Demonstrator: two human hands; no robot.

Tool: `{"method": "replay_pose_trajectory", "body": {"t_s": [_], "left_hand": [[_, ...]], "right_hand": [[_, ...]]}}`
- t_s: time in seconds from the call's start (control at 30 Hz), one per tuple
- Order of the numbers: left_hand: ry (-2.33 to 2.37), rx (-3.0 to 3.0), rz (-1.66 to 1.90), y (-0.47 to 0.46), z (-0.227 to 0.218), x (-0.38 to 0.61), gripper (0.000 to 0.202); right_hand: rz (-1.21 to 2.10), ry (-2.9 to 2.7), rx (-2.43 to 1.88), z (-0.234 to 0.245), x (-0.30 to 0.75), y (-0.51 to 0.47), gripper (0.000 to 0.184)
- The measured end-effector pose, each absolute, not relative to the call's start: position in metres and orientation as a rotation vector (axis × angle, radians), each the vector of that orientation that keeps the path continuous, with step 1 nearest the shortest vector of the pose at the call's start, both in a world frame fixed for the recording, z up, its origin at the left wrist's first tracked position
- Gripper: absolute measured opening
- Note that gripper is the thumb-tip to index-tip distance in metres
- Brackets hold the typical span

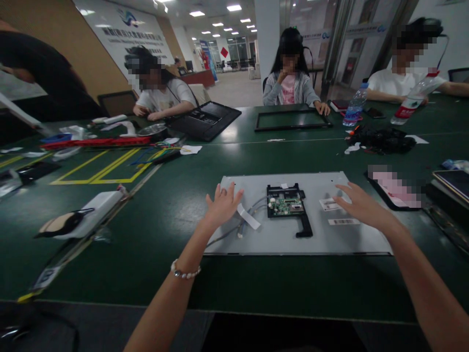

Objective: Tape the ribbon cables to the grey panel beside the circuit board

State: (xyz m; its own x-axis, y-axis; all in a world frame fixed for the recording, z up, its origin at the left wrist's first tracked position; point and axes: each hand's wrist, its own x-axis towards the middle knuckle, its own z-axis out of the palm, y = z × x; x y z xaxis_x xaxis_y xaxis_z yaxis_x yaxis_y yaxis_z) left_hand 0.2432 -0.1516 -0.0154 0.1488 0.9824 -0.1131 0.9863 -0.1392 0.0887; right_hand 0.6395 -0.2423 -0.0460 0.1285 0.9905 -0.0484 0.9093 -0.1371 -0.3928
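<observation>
A flat grey display panel (234, 244) lies back side up on the green table in front of me. Near its middle sits a black plastic bracket (304, 225) with a green circuit board (287, 205) in it. Grey cables (225, 234) and a white strip (249, 216) lie to the left of the board. Above the panel's left part is my left hand (223, 203), fingers spread, holding nothing. Over the right part, by the paper labels (343, 222), my right hand (361, 200) is open too. Whether either hand touches the panel, I cannot tell.
A phone (394, 188) lies right of the panel, beside a stack of dark items (449, 195). Across the table are a black frame (293, 128), a black monitor shell (208, 122), bottles (354, 105) and several people. A white device (91, 210) lies left.
</observation>
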Motion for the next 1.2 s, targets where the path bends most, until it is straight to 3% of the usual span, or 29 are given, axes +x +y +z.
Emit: {"method": "replay_pose_trajectory", "body": {"t_s": [0.33,0.47,0.6,0.97,1.2], "left_hand": [[2.088,2.167,0.03,-0.135,-0.017,0.226,0.069],[2.103,2.321,0.289,-0.146,-0.003,0.24,0.064],[1.806,2.629,0.473,-0.17,0.003,0.271,0.053],[0.851,3.014,0.179,-0.252,0.003,0.335,0.049],[0.97,2.956,0.246,-0.264,-0.013,0.347,0.055]], "right_hand": [[0.468,-1.994,-2.143,-0.049,0.599,-0.252,0.057],[0.443,-2.057,-2.107,-0.047,0.59,-0.257,0.058],[0.391,-2.109,-2.044,-0.045,0.581,-0.262,0.056],[0.447,-2.085,-1.788,-0.044,0.56,-0.263,0.05],[0.595,-2.044,-1.547,-0.048,0.548,-0.262,0.05]]}}
